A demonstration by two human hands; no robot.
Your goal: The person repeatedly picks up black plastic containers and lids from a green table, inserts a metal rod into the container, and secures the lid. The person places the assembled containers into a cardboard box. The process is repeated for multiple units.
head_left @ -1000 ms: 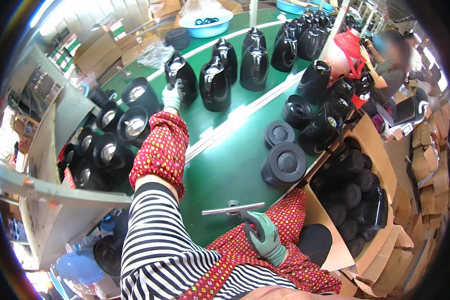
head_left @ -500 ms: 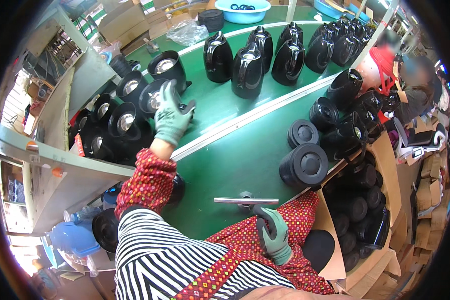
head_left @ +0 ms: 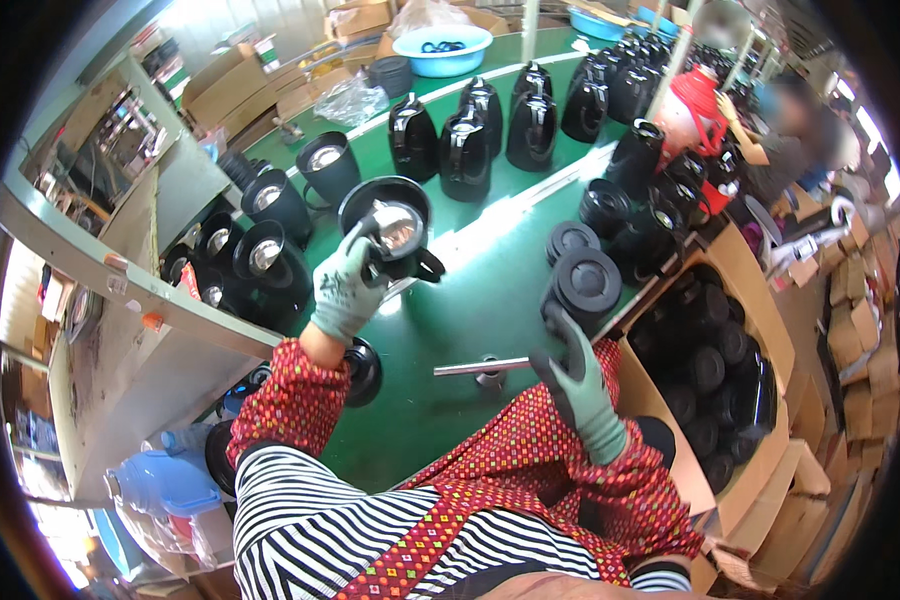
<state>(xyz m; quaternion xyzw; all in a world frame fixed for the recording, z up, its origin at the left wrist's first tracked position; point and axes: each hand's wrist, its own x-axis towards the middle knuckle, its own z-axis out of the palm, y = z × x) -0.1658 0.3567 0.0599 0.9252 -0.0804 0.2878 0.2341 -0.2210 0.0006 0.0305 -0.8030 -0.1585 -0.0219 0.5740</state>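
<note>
A black jug (head_left: 398, 222) with a shiny silver liner hangs over the green table, its mouth turned toward me. My left hand (head_left: 348, 288), in a grey-green glove, is closed on the side of the jug. My gloved right hand (head_left: 582, 388) has its fingers stretched out and the thumb apart. Its fingertips reach the near edge of a stack of round black lids (head_left: 586, 282); whether they touch it I cannot tell. A metal bar (head_left: 470, 368) on a short stand is just left of my right hand.
Several open black jugs (head_left: 263, 252) crowd the left side. Closed black jugs (head_left: 465, 155) stand along the far strip. A cardboard box (head_left: 770, 335) holding black parts is at the right. A round black part (head_left: 362, 372) lies near my left forearm. A blue basin (head_left: 440, 58) sits at the back.
My left hand has taken a jug from the left group and brought it right, toward me. My right hand has risen from beside the metal bar to the lid stack.
</note>
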